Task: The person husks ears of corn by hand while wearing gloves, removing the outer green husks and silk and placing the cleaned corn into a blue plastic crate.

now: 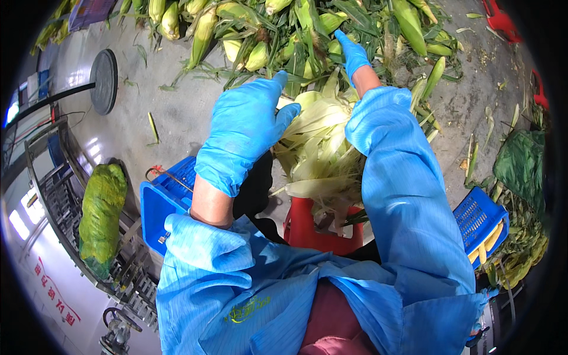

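Note:
My left hand, in a blue glove, is over the floor in front of me, just left of a heap of pale corn husks. Its index finger and thumb are spread, and a pale piece shows between them; the other fingers are hidden, so a grip cannot be told. Farther forward, my right hand, also gloved in blue, reaches into a pile of green corn ears. One finger points at an ear of corn near the pile's middle. What lies under its palm is hidden.
A red plastic stool stands below the husks. Blue plastic crates are at my left and right; the right one holds husked cobs. A filled green mesh sack lies by metal racking. A round black base stands ahead left.

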Motion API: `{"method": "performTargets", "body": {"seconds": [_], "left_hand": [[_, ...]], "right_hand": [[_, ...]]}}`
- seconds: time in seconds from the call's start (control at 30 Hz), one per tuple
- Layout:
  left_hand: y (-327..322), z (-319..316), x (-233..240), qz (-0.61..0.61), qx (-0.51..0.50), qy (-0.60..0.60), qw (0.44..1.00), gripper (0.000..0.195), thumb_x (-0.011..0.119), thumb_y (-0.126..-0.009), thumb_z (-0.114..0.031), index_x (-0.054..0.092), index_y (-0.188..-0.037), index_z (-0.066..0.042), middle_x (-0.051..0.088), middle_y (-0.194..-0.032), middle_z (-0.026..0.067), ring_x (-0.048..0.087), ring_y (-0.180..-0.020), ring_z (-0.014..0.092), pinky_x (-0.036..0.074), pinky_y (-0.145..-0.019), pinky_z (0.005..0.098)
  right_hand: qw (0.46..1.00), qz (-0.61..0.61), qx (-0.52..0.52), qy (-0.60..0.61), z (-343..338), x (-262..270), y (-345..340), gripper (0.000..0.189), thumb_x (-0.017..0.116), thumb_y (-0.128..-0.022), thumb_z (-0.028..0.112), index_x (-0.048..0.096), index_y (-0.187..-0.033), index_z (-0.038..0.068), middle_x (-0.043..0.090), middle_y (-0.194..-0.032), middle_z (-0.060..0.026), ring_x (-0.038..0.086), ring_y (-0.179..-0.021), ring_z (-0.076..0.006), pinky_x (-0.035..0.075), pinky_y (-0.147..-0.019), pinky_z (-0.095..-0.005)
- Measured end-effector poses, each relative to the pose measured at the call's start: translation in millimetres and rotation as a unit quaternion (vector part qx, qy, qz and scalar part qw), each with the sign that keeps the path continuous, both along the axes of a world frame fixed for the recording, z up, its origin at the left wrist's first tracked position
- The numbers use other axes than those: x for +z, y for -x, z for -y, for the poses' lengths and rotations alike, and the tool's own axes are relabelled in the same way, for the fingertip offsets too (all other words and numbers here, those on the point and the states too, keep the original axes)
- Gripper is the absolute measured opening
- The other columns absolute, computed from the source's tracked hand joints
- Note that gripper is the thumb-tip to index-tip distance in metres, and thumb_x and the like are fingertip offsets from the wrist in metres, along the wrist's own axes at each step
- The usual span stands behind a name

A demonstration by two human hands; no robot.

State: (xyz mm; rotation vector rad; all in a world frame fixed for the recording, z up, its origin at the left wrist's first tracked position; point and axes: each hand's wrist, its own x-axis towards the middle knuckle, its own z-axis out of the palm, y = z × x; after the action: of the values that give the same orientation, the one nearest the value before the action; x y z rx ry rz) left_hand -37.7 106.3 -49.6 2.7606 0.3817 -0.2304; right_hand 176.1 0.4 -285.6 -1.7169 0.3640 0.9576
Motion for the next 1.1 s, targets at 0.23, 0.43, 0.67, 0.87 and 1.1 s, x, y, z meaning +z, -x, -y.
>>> {"method": "performTargets", "body": {"seconds": [0.23,0.43,0.67,0.87,1.1], "left_hand": [[-15,11,8,-0.049,-0.012,0.02,0.999,0.051,0.06,-0.084,-0.038,0.055,-0.123,-0.006,0.064,-0.099,0.0182,0.062,-0.09,0.034,0.049,-0.076,0.0421],[-17,15,14,-0.042,-0.02,0.013,0.999,0.054,0.061,-0.083,-0.041,0.055,-0.124,-0.006,0.065,-0.099,0.018,0.062,-0.091,0.034,0.049,-0.079,0.043],[-46,55,19,0.102,-0.077,0.108,0.986,0.103,0.079,-0.064,-0.047,0.027,-0.144,-0.009,0.042,-0.137,0.0204,0.044,-0.123,0.037,0.037,-0.103,0.0416],[-55,102,42,0.096,-0.082,0.402,0.907,0.096,0.081,-0.068,-0.035,0.03,-0.142,0.0,0.042,-0.139,0.0211,0.045,-0.127,0.029,0.036,-0.105,0.0354],[-72,109,26,0.022,-0.047,0.595,0.802,0.077,0.075,-0.076,-0.013,0.035,-0.14,0.0,0.038,-0.144,0.0118,0.042,-0.127,0.017,0.034,-0.105,0.0297]], "right_hand": [[0.986,0.127,-0.044,-0.102,44,12,31,0.055,0.076,-0.074,0.034,0.061,-0.112,-0.002,0.064,-0.106,-0.0086,0.058,-0.093,-0.0186,0.044,-0.085,-0.0316],[0.951,0.157,-0.147,-0.222,105,98,49,0.041,0.074,-0.078,0.018,0.061,-0.113,0.002,0.063,-0.103,-0.005,0.058,-0.09,-0.0138,0.046,-0.084,-0.0276],[0.933,0.306,-0.075,-0.175,141,255,30,0.033,0.062,-0.088,0.037,0.066,-0.095,0.004,0.066,-0.087,-0.0037,0.062,-0.08,-0.0133,0.047,-0.077,-0.0274],[0.952,0.23,-0.08,-0.185,161,305,56,0.051,0.051,-0.091,0.051,0.063,-0.1,0.002,0.066,-0.093,-0.0076,0.063,-0.084,-0.0163,0.048,-0.082,-0.0295],[0.939,0.284,-0.072,-0.183,186,282,48,0.049,0.048,-0.094,0.048,0.062,-0.113,0.005,0.065,-0.105,-0.0072,0.061,-0.096,-0.0153,0.047,-0.086,-0.0287]]}}
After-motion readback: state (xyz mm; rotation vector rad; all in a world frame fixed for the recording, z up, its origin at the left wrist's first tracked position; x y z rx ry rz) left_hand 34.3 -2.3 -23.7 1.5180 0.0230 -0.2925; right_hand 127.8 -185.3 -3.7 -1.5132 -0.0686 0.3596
